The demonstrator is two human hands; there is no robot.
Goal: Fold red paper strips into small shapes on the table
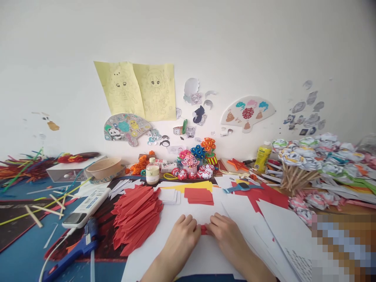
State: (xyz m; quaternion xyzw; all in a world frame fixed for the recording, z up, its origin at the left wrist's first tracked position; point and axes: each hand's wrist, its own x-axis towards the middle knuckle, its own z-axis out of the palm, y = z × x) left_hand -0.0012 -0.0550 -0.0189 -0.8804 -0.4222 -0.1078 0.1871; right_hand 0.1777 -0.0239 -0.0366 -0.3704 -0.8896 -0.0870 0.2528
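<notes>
The small red paper piece (203,230) is between my two hands, just above the white paper sheet (179,258) in front of me, and I judge it to be only partly folded, though my fingers hide most of it. My left grip (184,232) is closed narrowly, pinching its left end; my right grip (222,228) is just as narrow, pinching the right end, the other fingers curled in on both. As for progress, the heap of folded red paper pieces (136,219) on my left looks like the finished share, while the stack of flat red rectangles (199,196) just beyond my hands seems to be what is left; I cannot count either. White paper slips (169,196) lie beside that stack. Farther left, a blue glue gun (75,252) rests on the blue tabletop (25,254).
</notes>
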